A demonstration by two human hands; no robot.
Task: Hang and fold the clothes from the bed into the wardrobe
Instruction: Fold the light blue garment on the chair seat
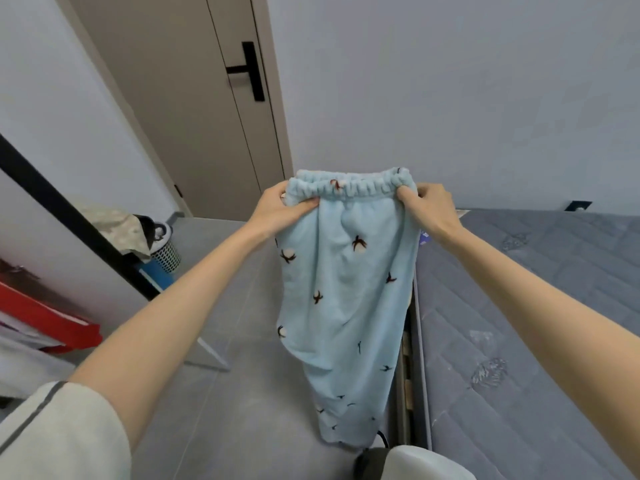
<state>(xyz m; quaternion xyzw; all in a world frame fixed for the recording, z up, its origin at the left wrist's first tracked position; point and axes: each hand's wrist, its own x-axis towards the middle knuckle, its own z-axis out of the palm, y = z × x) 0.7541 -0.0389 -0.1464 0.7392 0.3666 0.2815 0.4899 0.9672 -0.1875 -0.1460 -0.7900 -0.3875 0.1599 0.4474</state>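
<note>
1. The blue fleece trousers (346,292) hang in the air just beside the bed (526,306).
2. The left hand (284,207) and right hand (429,206) each pinch one end of the waistband (349,192), fingers (306,203) curled into the cloth.
3. They look light, soft and floppy, so the elastic waistband is probably the surest hold.

The trousers (346,299) are pale blue, scattered with small dark brown and white sprig motifs. The mattress (536,306) is grey, quilted in slanted stitched lines. The floor (242,410) is grey tile. The door (194,98) is taupe with a black handle (251,71). The sleeve (59,434) is off-white with 1 dark grey stripe.
</note>
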